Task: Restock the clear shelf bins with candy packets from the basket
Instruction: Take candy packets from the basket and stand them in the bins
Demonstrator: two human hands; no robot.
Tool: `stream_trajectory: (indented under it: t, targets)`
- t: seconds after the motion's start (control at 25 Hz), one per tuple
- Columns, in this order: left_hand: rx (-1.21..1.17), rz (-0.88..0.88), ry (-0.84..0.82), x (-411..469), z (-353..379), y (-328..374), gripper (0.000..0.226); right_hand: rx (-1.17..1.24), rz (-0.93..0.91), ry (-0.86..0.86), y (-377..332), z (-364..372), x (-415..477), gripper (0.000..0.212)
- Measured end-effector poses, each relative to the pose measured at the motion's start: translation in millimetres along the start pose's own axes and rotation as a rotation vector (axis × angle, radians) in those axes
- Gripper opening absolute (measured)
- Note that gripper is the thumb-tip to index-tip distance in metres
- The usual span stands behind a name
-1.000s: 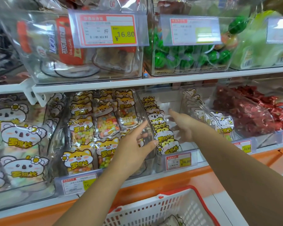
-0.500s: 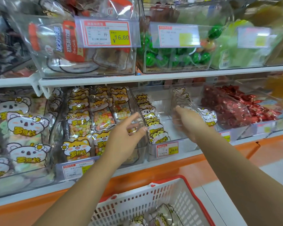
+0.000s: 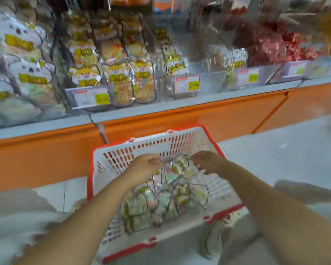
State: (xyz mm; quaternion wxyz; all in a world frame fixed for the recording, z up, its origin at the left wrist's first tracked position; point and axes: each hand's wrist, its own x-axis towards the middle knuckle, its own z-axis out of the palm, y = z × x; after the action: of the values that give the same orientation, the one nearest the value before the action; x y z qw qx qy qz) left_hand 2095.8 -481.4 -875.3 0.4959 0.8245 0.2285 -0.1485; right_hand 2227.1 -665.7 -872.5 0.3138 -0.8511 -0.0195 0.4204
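Note:
A white basket with a red rim (image 3: 153,136) stands on the floor below the shelf, holding a pile of clear candy packets (image 3: 161,205). My left hand (image 3: 144,166) and my right hand (image 3: 208,162) are both down inside it, fingers curled. Between them sits one raised candy packet (image 3: 182,167); each hand pinches one side of it, though motion blur softens the fingers. Above, clear shelf bins hold upright cartoon-printed packets (image 3: 122,73). The bin to their right (image 3: 208,81) has only one row of packets along its left wall.
An orange shelf base (image 3: 180,119) runs behind the basket. Price tags (image 3: 187,84) front the bins. A bin of red-wrapped candy (image 3: 271,44) sits at the upper right. Pale floor (image 3: 275,153) lies right of the basket, light clothing (image 3: 17,209) at the lower left.
Both hands left the shelf bins and dropped into the basket. The view tilted down, so the basket now fills the middle and the upper shelf is out of sight.

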Motion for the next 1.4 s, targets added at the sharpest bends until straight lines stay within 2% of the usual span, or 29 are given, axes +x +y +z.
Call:
stream_trajectory:
  t: [0.12, 0.2, 0.36, 0.48, 0.52, 0.6, 0.64, 0.72, 0.8, 0.84, 0.92, 0.96, 1.0, 1.12, 1.2, 1.24, 1.28, 1.4]
  targets:
    - [-0.051, -0.112, -0.066, 3, 25, -45, 0.037, -0.229, 0.038, -0.010, 51, 23, 25, 0.039]
    - [-0.079, -0.182, -0.084, 6, 34, -65, 0.034, -0.426, 0.013, -0.127, 67, 39, 34, 0.048]
    - [-0.157, -0.315, -0.111, 16, 50, -93, 0.036, -0.885, -0.034, -0.342, 88, 76, 50, 0.052]
    - [-0.303, -0.383, -0.109, 29, 59, -105, 0.031, -0.985, -0.029, -0.234, 94, 83, 74, 0.037]
    - [-0.364, -0.399, -0.103, 31, 61, -106, 0.026, -0.910, -0.013, -0.180, 90, 78, 77, 0.028]
    - [-0.443, -0.401, -0.124, 38, 63, -107, 0.027, -0.440, 0.031, -0.151, 74, 69, 77, 0.016]
    - [-0.496, -0.401, -0.144, 42, 66, -109, 0.031, -0.161, 0.022, -0.185, 65, 69, 71, 0.016]
    - [-0.690, -0.437, -0.199, 45, 70, -104, 0.022, 0.201, -0.003, -0.285, 45, 71, 58, 0.014]
    - [-0.790, -0.470, -0.155, 47, 76, -105, 0.011, 0.271, 0.005, -0.190, 44, 81, 66, 0.020]
    - [-0.786, -0.489, -0.126, 48, 77, -108, 0.017, 0.143, 0.032, -0.054, 46, 81, 75, 0.024]
    - [-0.794, -0.492, -0.071, 46, 77, -120, 0.040, -0.473, 0.079, 0.117, 61, 72, 90, 0.029]
    - [-0.819, -0.491, -0.047, 45, 74, -126, 0.039, -0.738, 0.081, 0.117, 74, 71, 95, 0.031]
    - [-0.850, -0.498, -0.034, 45, 71, -132, 0.036, -0.902, 0.099, 0.067, 87, 72, 96, 0.036]
    - [-0.870, -0.547, -0.006, 47, 68, -149, 0.012, -1.016, 0.159, -0.039, 104, 86, 95, 0.047]
    - [-0.851, -0.559, 0.036, 47, 67, -154, 0.010, -1.067, 0.103, -0.048, 97, 91, 96, 0.046]
    - [-0.848, -0.555, 0.049, 47, 68, -154, 0.009, -1.009, 0.062, -0.033, 90, 90, 97, 0.043]
    - [-0.852, -0.555, 0.064, 48, 69, -154, 0.012, -0.842, 0.046, -0.009, 83, 88, 97, 0.036]
    - [-0.933, -0.571, 0.078, 49, 72, -151, 0.028, -0.029, 0.067, 0.045, 66, 76, 90, 0.020]
